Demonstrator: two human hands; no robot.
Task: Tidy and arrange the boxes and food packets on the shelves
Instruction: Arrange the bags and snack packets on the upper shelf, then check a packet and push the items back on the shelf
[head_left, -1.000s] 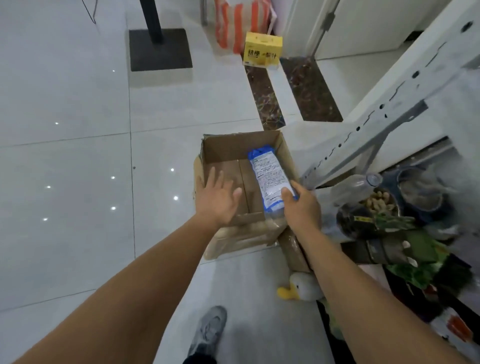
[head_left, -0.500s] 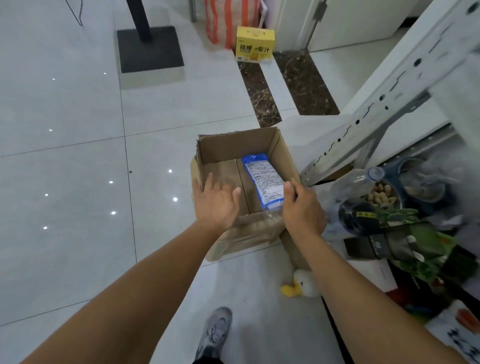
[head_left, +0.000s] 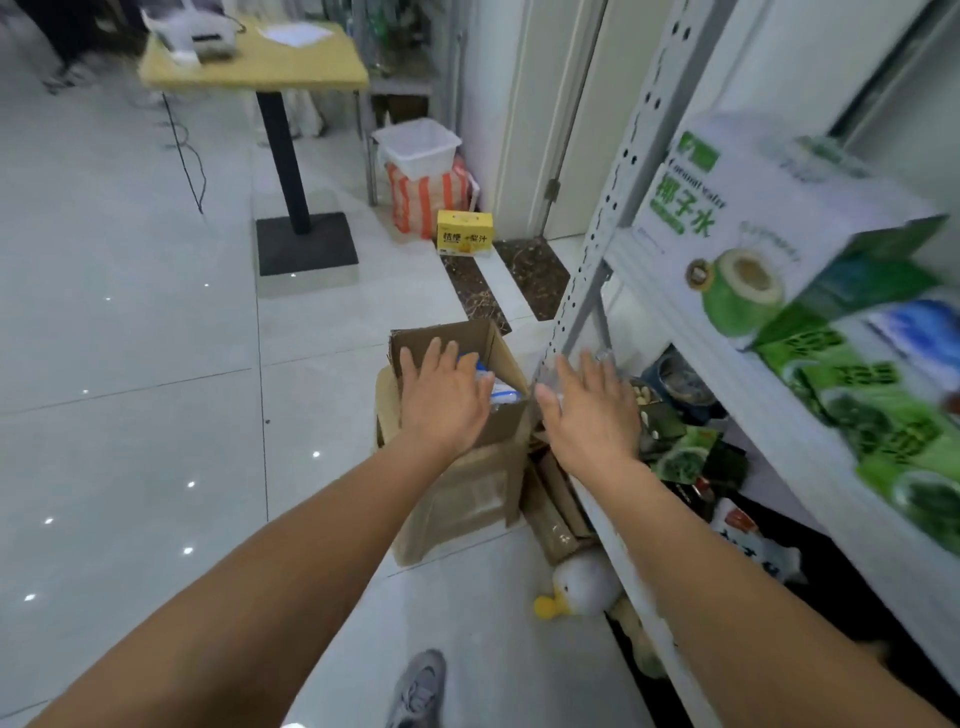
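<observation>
Head view: far beyond and to the left of the left hand stands a yellow-topped table (head_left: 254, 57) on a black pedestal. The left hand (head_left: 444, 397) is spread palm down, fingers straight, over the open top of a cardboard box (head_left: 467, 493) and grips nothing; whether it touches the rim cannot be told. Well beyond its fingertips a small yellow box (head_left: 464, 234) sits on the floor. Just right of the left hand, a blue-and-white food packet (head_left: 498, 387) lies inside the cardboard box, partly hidden by the hand. The right hand (head_left: 592, 413), apart from the left, is likewise flat and empty, just right of the cardboard box. Beyond it rises the rack's perforated post (head_left: 631, 156). Up and to its right, a coconut-water box (head_left: 737, 234) stands on a shelf above blurred green packets (head_left: 872, 415).
</observation>
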